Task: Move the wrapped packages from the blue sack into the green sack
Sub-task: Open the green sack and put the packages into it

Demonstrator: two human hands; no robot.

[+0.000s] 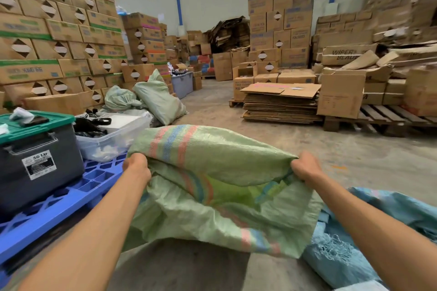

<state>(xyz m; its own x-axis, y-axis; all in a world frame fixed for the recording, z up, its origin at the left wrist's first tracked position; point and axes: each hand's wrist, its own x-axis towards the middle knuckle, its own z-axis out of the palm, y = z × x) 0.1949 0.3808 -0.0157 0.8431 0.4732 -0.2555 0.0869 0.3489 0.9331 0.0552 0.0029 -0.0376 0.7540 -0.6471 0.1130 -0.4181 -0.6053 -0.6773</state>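
Both of your hands are out in front, and you've got the green sack (212, 172) stretched between them. Your left hand (137, 168) is fisted around the woven edge on one side, your right hand (306, 168) is fisted around the edge on the other, and the mouth gapes toward you with the pink and blue stripes showing across the top fold. The rest of the sack droops down to the concrete floor (354, 160) in loose folds.

The blue sack (350, 250) lies crumpled low on your right, just beside the green one and partly under your right forearm, its frayed edge showing. Whether any wrapped packages are inside, you cannot tell from here.

On your left, a blue plastic pallet (59, 205) carries a grey tub with a green lid (35, 156) and a clear bin (113, 134). Further back, filled green sacks (156, 99) lean against stacked cardboard boxes (59, 26), and flattened cartons (281, 104) sit on a wooden pallet (378, 120) to the right.
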